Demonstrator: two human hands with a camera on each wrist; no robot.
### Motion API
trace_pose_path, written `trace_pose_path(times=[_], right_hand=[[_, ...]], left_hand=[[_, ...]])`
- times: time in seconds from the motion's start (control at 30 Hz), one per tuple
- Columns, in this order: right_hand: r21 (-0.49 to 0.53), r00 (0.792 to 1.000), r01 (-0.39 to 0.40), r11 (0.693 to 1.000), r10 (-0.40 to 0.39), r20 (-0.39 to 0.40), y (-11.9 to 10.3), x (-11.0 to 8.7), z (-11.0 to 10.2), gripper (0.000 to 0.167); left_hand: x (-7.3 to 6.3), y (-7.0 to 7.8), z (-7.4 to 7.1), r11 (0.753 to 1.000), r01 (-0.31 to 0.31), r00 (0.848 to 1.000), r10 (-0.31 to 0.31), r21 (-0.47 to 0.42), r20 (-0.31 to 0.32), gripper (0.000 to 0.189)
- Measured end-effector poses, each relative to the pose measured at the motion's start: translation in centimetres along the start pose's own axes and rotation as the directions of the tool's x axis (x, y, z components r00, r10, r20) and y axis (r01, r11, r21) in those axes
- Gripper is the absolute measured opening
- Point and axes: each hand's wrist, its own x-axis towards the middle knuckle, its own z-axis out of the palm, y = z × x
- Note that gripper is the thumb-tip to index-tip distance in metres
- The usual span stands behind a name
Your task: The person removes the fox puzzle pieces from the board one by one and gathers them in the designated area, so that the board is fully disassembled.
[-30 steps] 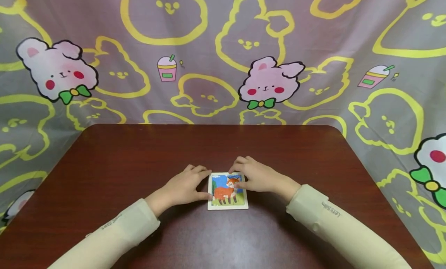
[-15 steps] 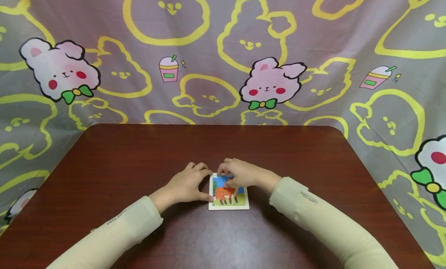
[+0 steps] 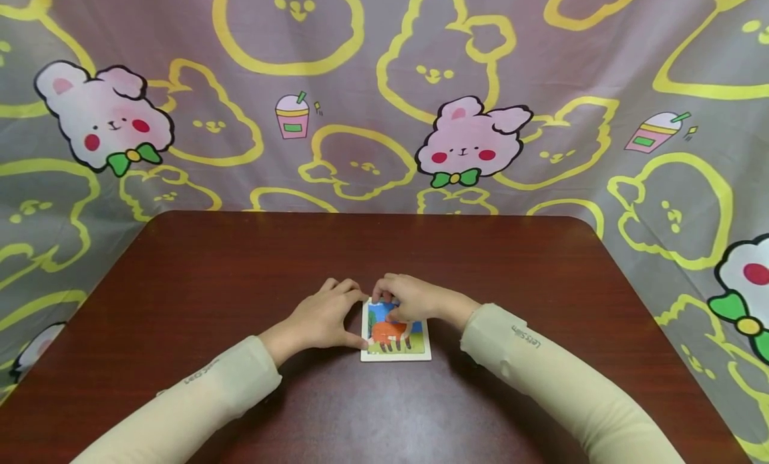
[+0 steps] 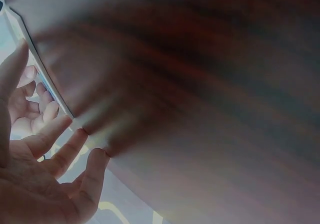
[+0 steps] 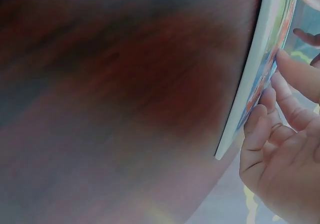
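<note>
A small square picture puzzle (image 3: 414, 347) with a fox scene and a pale border lies flat on the table. My left hand (image 3: 321, 317) is at its left side, fingers spread, with the thumb near the lower left border and a fingertip at the upper left corner. The left wrist view has those fingers (image 4: 60, 149) reaching down to the tabletop. Across the upper part of the picture, covering the fox's head, lies my right hand (image 3: 414, 298). Its bent fingers and thumb (image 5: 295, 74) touch the picture's surface, set apart from one another.
The dark red-brown wooden table (image 3: 252, 264) has rounded far corners. Behind and along both sides hangs a grey-pink curtain (image 3: 360, 63) printed with yellow outlines, rabbits and cups.
My right hand has moved left over the picture, from its right border to the upper middle, and now covers the fox's head. The left hand and the puzzle stay nearly in place.
</note>
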Motion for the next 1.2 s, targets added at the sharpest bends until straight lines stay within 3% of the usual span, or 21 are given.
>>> trace_pose_path(times=[0.2,0.47,0.87,1.2], right_hand=[[-0.012,1.0,0.029,0.999,-0.029,-0.001,0.2,0.24,0.04,0.028],[-0.009,1.0,0.008,1.0,-0.008,0.006,-0.1,0.26,0.06,0.021],[-0.012,0.999,0.017,1.0,-0.018,-0.038,-0.13,0.17,0.38,0.029],[-0.009,1.0,-0.017,1.0,0.017,-0.015,-0.31,0.52,0.36,0.03]], left_hand=[[0.06,0.05,-0.17,1.0,0.003,1.0,-0.003,0.004,0.002,0.079],[0.18,0.03,-0.13,1.0,0.01,1.0,-0.01,0.013,0.0,0.079],[0.2,-0.08,-0.08,1.0,0.001,1.0,-0.001,0.016,-0.002,0.079],[0.22,-0.06,-0.17,1.0,0.0,1.0,-0.001,0.01,0.005,0.079]])
